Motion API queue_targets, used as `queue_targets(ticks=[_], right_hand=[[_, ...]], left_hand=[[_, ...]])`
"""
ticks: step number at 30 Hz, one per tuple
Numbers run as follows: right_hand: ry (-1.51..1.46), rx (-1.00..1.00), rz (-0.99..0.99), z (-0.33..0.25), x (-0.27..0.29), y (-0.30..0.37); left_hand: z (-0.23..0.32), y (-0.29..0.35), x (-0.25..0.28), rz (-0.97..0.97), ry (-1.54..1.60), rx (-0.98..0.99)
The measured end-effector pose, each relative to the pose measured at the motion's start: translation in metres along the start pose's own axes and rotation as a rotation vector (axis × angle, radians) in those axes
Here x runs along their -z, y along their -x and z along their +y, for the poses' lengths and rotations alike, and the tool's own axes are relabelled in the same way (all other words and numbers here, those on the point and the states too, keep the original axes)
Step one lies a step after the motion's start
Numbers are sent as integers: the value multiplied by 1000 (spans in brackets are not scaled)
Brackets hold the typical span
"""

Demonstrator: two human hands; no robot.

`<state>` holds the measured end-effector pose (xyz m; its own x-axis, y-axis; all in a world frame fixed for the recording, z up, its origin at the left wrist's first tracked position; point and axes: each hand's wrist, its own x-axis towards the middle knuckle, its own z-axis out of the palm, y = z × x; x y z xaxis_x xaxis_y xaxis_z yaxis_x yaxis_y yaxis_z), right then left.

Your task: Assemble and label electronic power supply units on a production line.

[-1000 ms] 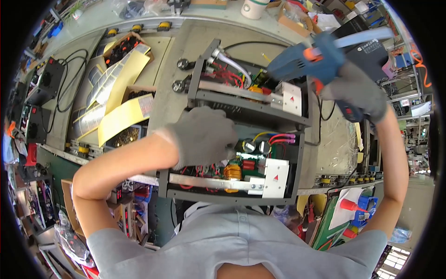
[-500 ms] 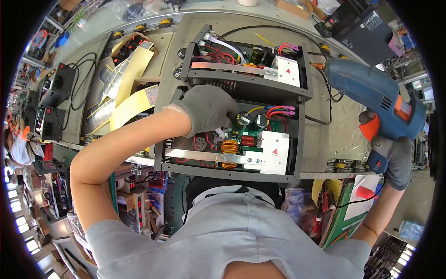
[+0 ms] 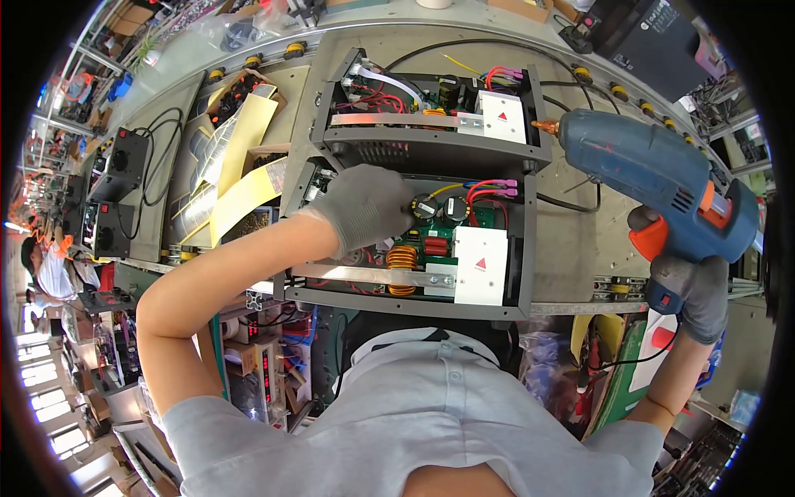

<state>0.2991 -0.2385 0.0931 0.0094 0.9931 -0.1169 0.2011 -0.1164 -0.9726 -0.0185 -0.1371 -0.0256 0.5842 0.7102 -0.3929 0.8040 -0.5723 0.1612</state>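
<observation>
My gloved left hand (image 3: 368, 207) is curled closed over the left half of the nearer black metal casing (image 3: 406, 311). Its fingertips are hidden, so anything in them cannot be made out. Inside that casing are a green circuit board, two round capacitors (image 3: 440, 209), a copper-wire coil (image 3: 402, 270) and a white plate (image 3: 481, 265). Out at the right, my gloved right hand (image 3: 691, 286) grips a blue hot glue gun (image 3: 646, 157) with an orange trigger. Its brass nozzle points left, by the right end of a second, similar open casing (image 3: 439, 157) standing behind the first.
Yellow-backed sheets (image 3: 240, 149) lie over boxes of small black parts at the left. Further left stand black units (image 3: 108, 224) with cables. A dark cable (image 3: 571, 205) runs behind and right of the casings. A large black box (image 3: 642, 41) stands at the far right.
The glue gun has come left, its nozzle now close to the far casing's right end. My left hand stays curled over the near casing with a small shift. The whole view has shifted slightly.
</observation>
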Motion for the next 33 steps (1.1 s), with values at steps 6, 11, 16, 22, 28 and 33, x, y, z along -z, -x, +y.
queue_targets(ticks=[6, 11, 16, 22, 28, 33], right_hand=[[-5, 69, -17, 8, -6, -1], [72, -6, -91, 9, -13, -3], [152, -225, -142, -2, -28, -4], [694, -208, -179, -18, -53, -7], [1073, -112, -487, -36, -85, -27], [1233, -10, -568, -50, -118, -37]], left_hand=[[7, 8, -19, 187, 182, 139], [14, 10, -14, 156, 186, 175], [6, 27, -11, 43, 172, -14], [-3, 24, -9, 126, -73, -321], [-22, 37, 14, 269, 186, -247], [-41, 80, 14, 684, 376, -214]])
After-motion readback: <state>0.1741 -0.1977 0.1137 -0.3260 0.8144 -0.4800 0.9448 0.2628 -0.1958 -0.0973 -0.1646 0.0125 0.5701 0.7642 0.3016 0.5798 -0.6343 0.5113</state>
